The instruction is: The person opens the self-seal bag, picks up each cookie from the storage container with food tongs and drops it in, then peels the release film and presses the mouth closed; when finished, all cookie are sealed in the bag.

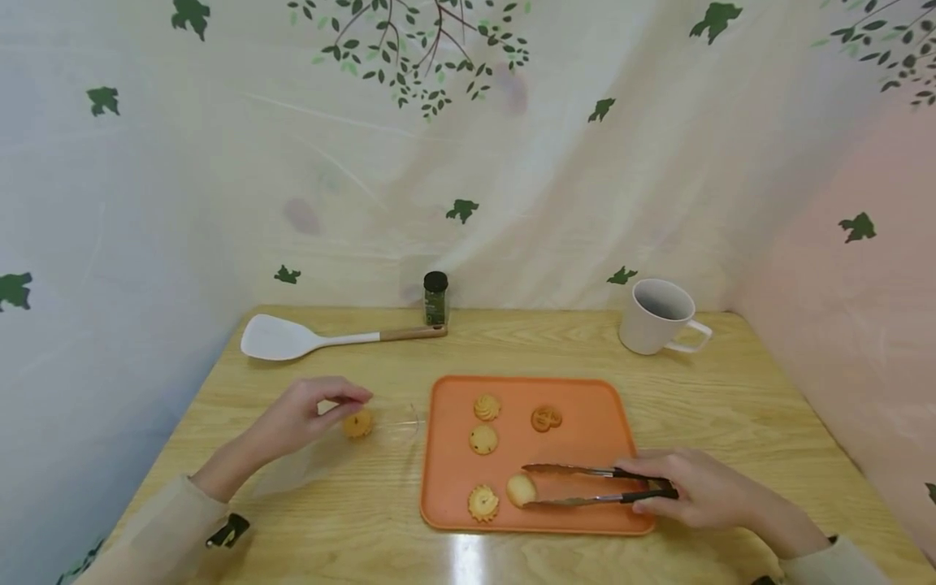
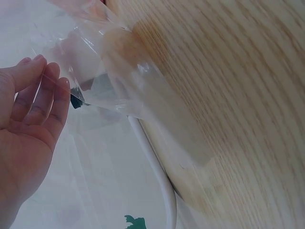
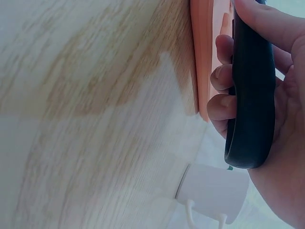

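Observation:
My left hand (image 1: 318, 413) pinches the edge of a clear plastic bag (image 2: 119, 71) between thumb and fingertips, over the table left of the tray. A round cookie (image 1: 358, 423) shows just below those fingers, at the bag. With my right hand (image 1: 698, 487) I grip black-handled tongs (image 1: 592, 500) over the right part of an orange tray (image 1: 585, 390). Their arms are spread apart, and a plain round cookie (image 1: 522, 491) lies at the tips, overlapped by the lower one. In the right wrist view the fingers wrap the black handle (image 3: 252, 90).
Also on the tray are a scalloped cookie (image 1: 483, 504), a dotted cookie (image 1: 483, 439), a swirled cookie (image 1: 487, 407) and a pretzel-shaped cookie (image 1: 546, 418). Behind stand a white spatula (image 1: 278, 338), a black-capped spice jar (image 1: 435, 301) and a white mug (image 1: 654, 321). A printed curtain (image 1: 512, 244) encloses the table.

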### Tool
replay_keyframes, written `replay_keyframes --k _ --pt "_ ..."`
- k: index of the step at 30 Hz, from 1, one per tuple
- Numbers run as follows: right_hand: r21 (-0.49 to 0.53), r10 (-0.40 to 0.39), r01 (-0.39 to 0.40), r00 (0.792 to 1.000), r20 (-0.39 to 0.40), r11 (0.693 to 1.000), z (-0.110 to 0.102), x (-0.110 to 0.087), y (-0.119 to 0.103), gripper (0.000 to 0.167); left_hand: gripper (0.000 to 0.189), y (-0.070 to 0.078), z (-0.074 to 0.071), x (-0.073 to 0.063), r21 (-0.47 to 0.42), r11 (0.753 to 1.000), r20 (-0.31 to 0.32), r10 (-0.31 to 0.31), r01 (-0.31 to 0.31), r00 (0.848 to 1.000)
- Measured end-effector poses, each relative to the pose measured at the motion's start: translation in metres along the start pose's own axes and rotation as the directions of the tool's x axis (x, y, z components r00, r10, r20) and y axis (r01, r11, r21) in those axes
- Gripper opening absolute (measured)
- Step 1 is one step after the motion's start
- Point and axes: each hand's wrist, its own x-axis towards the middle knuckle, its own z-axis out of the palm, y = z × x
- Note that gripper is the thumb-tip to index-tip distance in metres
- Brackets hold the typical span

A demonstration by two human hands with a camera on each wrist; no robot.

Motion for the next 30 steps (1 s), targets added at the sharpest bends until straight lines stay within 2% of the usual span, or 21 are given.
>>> replay_keyframes --k 10,22,26,30 --pt "-0.027 0.049 -0.048 0.999 0.008 0.998 -0.001 -0.002 -0.001 0.044 0.032 0.001 0.001 0.001 -0.003 1.0 0.02 -0.024 0.024 1.0" --pt "-0.038 0.027 -0.028 0.999 -0.025 0.999 0.001 -0.002 0.0 0.044 0.031 0.002 0.001 0.001 -0.009 0.999 0.032 -0.039 0.039 0.999" --pt "-0.084 0.02 -0.023 0.999 -0.033 0.996 0.001 0.002 -0.003 0.046 0.03 0.001 0.001 0.001 -0.008 0.999 0.035 -0.042 0.043 0.998" --pt "-0.064 0.01 -0.011 1.0 -0.022 0.998 0.001 0.009 -0.005 0.044 0.031 0.0 0.001 0.001 -0.011 0.998 0.041 -0.056 0.057 0.998"
